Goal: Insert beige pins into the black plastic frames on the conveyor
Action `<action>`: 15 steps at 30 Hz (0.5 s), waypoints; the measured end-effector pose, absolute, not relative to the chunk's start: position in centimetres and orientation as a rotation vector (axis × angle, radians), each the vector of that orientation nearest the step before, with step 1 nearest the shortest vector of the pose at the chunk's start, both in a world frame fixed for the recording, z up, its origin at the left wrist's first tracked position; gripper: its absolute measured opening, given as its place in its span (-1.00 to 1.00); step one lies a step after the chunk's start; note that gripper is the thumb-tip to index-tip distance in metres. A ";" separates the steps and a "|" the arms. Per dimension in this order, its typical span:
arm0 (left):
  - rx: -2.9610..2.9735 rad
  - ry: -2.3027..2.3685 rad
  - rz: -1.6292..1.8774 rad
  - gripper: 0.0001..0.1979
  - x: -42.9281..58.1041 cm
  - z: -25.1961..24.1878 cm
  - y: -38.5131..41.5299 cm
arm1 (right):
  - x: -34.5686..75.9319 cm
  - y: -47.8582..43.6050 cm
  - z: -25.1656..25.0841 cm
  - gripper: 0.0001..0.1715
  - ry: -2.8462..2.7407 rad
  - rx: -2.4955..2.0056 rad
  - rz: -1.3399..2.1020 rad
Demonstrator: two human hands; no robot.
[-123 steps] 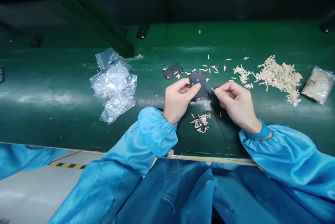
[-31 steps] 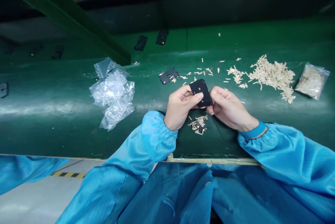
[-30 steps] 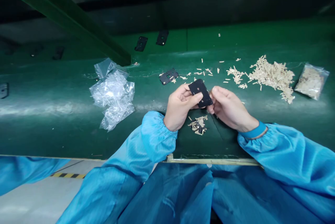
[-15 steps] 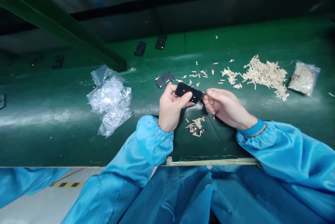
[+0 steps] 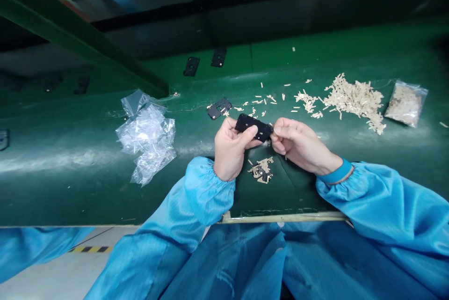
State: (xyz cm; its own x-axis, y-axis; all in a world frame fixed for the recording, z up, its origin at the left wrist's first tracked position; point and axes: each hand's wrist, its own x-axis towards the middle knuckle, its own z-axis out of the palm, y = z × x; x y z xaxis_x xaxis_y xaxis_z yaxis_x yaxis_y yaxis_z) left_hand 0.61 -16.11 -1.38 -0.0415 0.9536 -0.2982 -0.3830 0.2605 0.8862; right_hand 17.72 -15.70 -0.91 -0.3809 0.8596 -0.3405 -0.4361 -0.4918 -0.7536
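Observation:
A flat black plastic plate (image 5: 247, 124) with small holes is held up over the green bench, tilted down to the right. My left hand (image 5: 229, 148) grips its left part, thumb on top and fingers beneath. At the plate's right end, the closed fingertips of my right hand (image 5: 298, 141) pinch at the edge; whatever may be between them is too small to make out. Below the hands lies a small heap of pale strips and dark bits (image 5: 261, 170). Just behind my left hand is another black plate (image 5: 219, 108) with a cut-out, lying flat.
A large pile of pale strips (image 5: 354, 98) spreads at the right, beside a filled clear bag (image 5: 407, 103). Crumpled clear bags (image 5: 147, 134) lie at the left. A green beam (image 5: 87, 40) slants across the upper left. More black plates (image 5: 191, 66) lie farther back.
My right fingertips have come in closer against the plate's right end. The plate is still in my left hand, shifted very slightly. The view has moved a little.

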 end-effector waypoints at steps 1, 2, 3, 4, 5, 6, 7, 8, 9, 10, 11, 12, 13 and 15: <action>0.662 1.115 1.222 -0.52 0.7 -1.3 -16.1 | 17.6 -15.7 -0.9 -0.79 -0.704 -0.928 1.961; 0.654 1.115 1.222 -0.52 0.7 -1.3 -16.2 | 17.6 -15.8 -0.9 -0.79 -0.693 -0.927 1.960; 0.647 1.115 1.222 -0.52 0.7 -1.3 -16.2 | 17.5 -15.8 -0.9 -0.78 -0.685 -0.926 1.956; 0.641 1.114 1.222 -0.53 0.7 -1.3 -16.2 | 17.4 -15.9 -0.8 -0.78 -0.681 -0.924 1.952; 0.635 1.109 1.220 -0.53 0.7 -1.3 -16.2 | 17.3 -16.0 -0.8 -0.77 -0.679 -0.921 1.949; 0.631 1.103 1.216 -0.53 0.7 -1.3 -16.2 | 17.2 -16.0 -0.8 -0.77 -0.680 -0.916 1.947; 0.625 1.094 1.211 -0.53 0.7 -1.3 -16.2 | 17.1 -16.1 -0.9 -0.76 -0.685 -0.911 1.950; 0.617 1.085 1.206 -0.53 0.7 -1.3 -16.1 | 17.0 -16.3 -0.9 -0.76 -0.698 -0.904 1.958; 0.608 1.075 1.202 -0.53 0.6 -1.3 -16.1 | 16.9 -16.4 -0.9 -0.75 -0.717 -0.896 1.970; 0.600 1.064 1.199 -0.53 0.6 -1.3 -16.1 | 16.8 -16.5 -1.0 -0.75 -0.739 -0.887 1.984; 0.591 1.055 1.198 -0.54 0.6 -1.3 -16.0 | 16.7 -16.6 -1.0 -0.74 -0.765 -0.878 1.998; 0.585 1.047 1.198 -0.54 0.5 -1.3 -16.0 | 16.7 -16.6 -1.0 -0.74 -0.791 -0.871 2.008; 0.579 1.042 1.197 -0.55 0.5 -1.2 -16.0 | 16.7 -16.6 -1.0 -0.74 -0.812 -0.872 2.007; 0.572 1.035 1.192 -0.55 0.5 -1.2 -16.0 | 16.8 -16.5 -1.0 -0.76 -0.822 -0.903 1.961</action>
